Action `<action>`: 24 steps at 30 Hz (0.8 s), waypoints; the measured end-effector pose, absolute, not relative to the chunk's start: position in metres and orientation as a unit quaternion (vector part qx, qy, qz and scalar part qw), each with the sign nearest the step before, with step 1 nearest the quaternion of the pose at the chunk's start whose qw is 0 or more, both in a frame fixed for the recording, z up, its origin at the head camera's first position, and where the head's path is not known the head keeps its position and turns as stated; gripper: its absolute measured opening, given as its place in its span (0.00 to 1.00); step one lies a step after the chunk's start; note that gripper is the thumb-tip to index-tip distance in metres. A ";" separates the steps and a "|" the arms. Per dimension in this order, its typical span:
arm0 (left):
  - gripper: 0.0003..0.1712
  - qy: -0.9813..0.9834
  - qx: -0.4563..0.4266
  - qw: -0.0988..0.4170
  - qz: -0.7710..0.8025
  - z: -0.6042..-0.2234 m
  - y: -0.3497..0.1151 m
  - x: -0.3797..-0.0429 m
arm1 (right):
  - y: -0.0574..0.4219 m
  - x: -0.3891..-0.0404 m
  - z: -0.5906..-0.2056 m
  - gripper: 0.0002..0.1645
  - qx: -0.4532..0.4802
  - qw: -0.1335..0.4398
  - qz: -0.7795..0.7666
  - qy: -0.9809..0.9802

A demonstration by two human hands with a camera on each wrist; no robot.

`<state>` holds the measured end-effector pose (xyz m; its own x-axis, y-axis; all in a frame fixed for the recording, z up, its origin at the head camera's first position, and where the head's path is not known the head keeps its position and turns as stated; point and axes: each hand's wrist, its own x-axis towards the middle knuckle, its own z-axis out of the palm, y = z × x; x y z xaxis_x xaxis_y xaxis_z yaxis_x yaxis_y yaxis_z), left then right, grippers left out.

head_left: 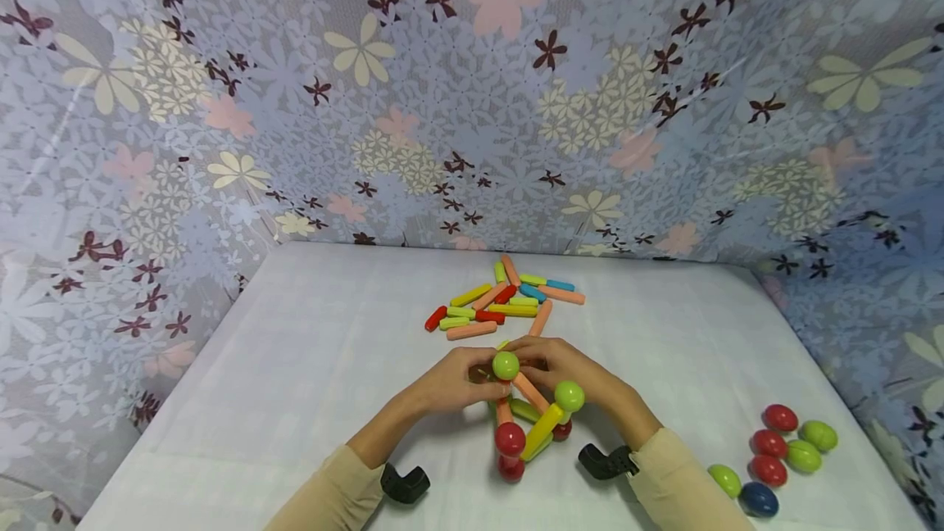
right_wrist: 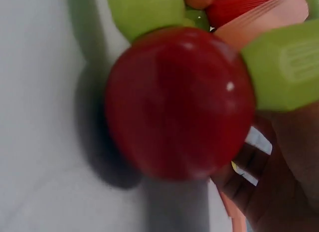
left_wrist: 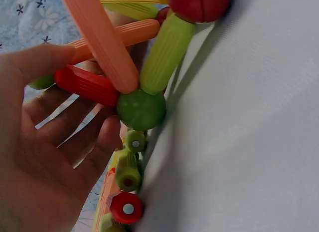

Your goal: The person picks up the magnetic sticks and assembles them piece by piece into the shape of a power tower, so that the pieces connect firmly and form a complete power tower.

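A frame of magnetic building sticks and balls stands on the table between both hands, with a yellow stick, a red ball and light green balls on top. My left hand holds its far left part. In the left wrist view, the thumb lies against an orange stick and the fingers reach behind a red stick, beside a green ball. Curled over the far right side is my right hand, fingertips hidden among the sticks. Another red ball fills the right wrist view, joined to a lime stick.
Beyond the hands lies a loose pile of coloured sticks. Several red, green and blue balls are grouped at the right front of the white-covered table. A flowered cloth hangs behind it.
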<state>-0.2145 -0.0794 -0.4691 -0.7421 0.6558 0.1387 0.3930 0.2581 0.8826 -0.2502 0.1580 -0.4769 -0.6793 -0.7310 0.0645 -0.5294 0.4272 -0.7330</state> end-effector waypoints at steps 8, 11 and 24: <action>0.12 0.785 0.338 0.125 0.504 -0.471 -0.079 -0.216 | 0.154 -0.246 -0.475 0.11 -0.342 0.087 -0.276 0.894; 0.15 0.784 0.337 0.127 0.505 -0.471 -0.079 -0.215 | 0.157 -0.244 -0.478 0.12 -0.313 0.087 -0.281 0.903; 0.22 0.759 0.362 0.113 0.530 -0.468 -0.080 -0.215 | 0.182 -0.228 -0.435 0.16 -0.226 0.065 -0.484 0.843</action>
